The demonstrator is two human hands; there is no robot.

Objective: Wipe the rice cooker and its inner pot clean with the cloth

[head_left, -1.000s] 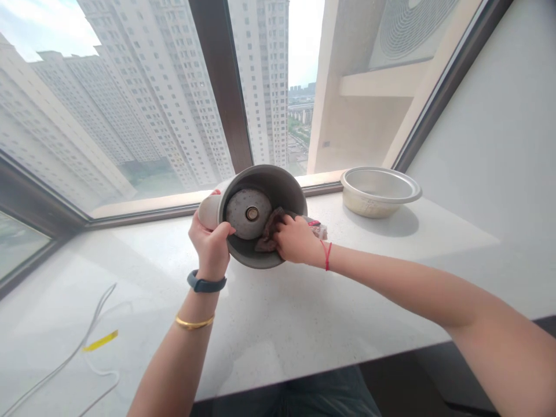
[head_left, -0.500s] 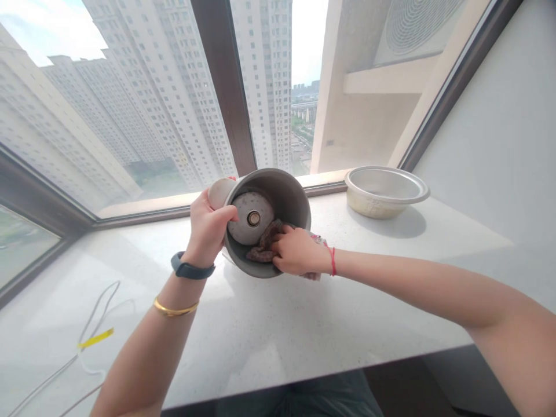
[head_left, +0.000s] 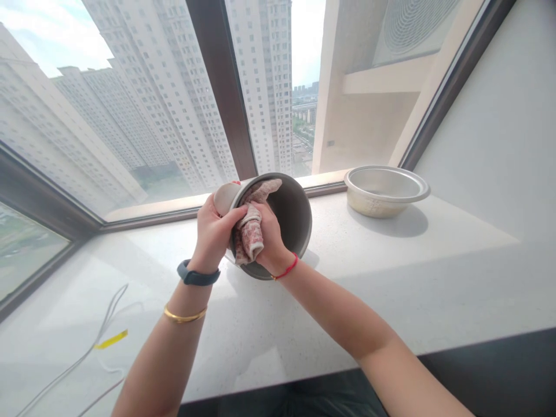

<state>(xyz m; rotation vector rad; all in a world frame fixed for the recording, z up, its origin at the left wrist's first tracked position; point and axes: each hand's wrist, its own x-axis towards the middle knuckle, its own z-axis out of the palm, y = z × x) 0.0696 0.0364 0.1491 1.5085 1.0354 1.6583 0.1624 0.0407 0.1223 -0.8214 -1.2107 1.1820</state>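
Note:
A round rice cooker body, pale outside and dark grey inside, is tipped so its mouth faces me above the white sill. My left hand grips it at the left, thumb over the rim and fingers round the outside. Inside the mouth, close to that thumb, my right hand is closed on a bunched pinkish-brown cloth. One end of the cloth sticks up toward the upper rim, and another fold hangs over the lower left edge. Cloth and hand cover the heating plate at the bottom of the cooker.
To the right, a silvery metal pot with a wide rim stands on the white windowsill. A white cable with a yellow tag lies at the left. Window glass in dark frames rises behind the sill.
My right hand has moved left with the cloth, from the cooker's lower right inside to its left wall near my left thumb. The heating plate, visible before, is now covered.

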